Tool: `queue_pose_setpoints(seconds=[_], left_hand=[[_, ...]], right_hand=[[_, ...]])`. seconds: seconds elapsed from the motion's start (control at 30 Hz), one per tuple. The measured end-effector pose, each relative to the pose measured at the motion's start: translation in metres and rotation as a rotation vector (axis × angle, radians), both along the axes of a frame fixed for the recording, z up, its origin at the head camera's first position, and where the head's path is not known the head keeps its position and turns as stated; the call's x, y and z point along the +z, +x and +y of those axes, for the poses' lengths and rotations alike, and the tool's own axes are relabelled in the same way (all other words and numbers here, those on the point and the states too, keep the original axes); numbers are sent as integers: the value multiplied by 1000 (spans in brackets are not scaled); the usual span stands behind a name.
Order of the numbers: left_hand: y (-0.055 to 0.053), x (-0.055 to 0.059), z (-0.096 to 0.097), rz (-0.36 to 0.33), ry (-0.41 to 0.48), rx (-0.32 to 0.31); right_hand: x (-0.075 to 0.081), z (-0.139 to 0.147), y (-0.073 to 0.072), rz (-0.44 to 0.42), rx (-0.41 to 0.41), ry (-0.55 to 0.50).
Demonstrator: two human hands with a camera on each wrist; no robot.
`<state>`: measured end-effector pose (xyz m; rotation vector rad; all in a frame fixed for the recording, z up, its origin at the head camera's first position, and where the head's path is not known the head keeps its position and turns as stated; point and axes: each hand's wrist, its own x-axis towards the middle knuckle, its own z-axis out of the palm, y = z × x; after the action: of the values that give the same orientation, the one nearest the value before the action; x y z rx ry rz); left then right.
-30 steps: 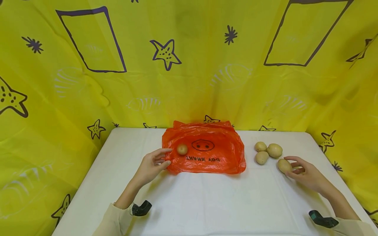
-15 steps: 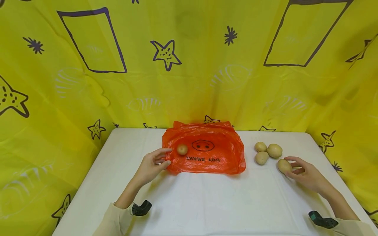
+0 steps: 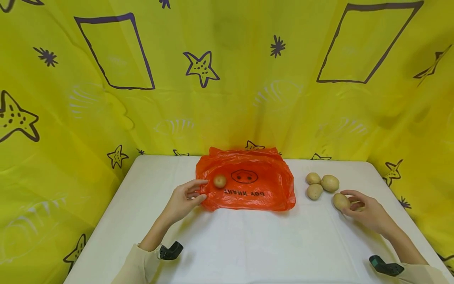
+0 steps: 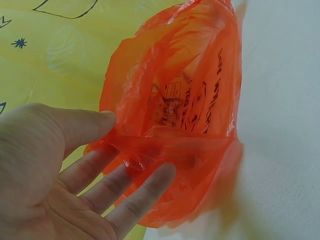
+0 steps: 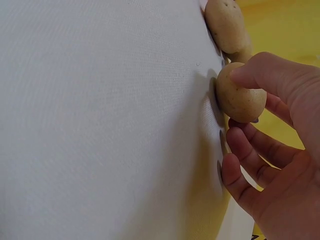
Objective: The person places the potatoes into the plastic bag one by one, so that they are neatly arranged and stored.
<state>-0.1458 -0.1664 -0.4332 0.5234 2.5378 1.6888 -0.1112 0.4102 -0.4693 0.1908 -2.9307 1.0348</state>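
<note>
- Yellow cloth (image 3: 234, 106) with dark drawn stars hangs behind and on both sides of the white table (image 3: 269, 244).
- Across the middle of this table lies a thin red bag (image 3: 262, 199). One potato, the left potato (image 3: 219, 181), shows within the bag's outline, near the left hand; how deep inside it sits, I cannot tell.
- The left hand (image 3: 181, 201) touches the bag's left edge. Its fingers stand somewhat spread, with film about them; whether they also pinch a fold, I cannot tell.
- The right hand (image 3: 367, 211) pinches the right potato (image 3: 341, 201) between thumb and finger, while the other fingers curl loosely. This potato is on the table or very close above it.
- Just beside it, a small potato (image 3: 313, 178), a large potato (image 3: 330, 183) and a near potato (image 3: 314, 191) lie close together.
- As I judge, the right potato could slip and roll, because its skin looks smooth and few fingers hold it.
- If it swings toward the other three, it may push them apart.
- The bag seems soft: if the left hand lets go, its edge could fall inward and cover the mouth.
- A strong pull on this edge might tear the film, or make the left potato roll.
</note>
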Motion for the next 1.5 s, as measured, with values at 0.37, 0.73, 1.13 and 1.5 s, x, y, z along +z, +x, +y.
queue_pose_setpoints(seconds=[0.37,0.73,1.13,1.5], left_hand=[[-1,-1,1,-1,-13,-8],[-1,-1,1,6,-3,-8],[1,1,1,11,4,-3],[0,0,1,8,13,4]], right_hand=[[2,-2,5,-8,-11,-7],[8,-9,12,97,20,-32],[22,-19,13,196,42,-105],[43,-41,16,239,51,-108]])
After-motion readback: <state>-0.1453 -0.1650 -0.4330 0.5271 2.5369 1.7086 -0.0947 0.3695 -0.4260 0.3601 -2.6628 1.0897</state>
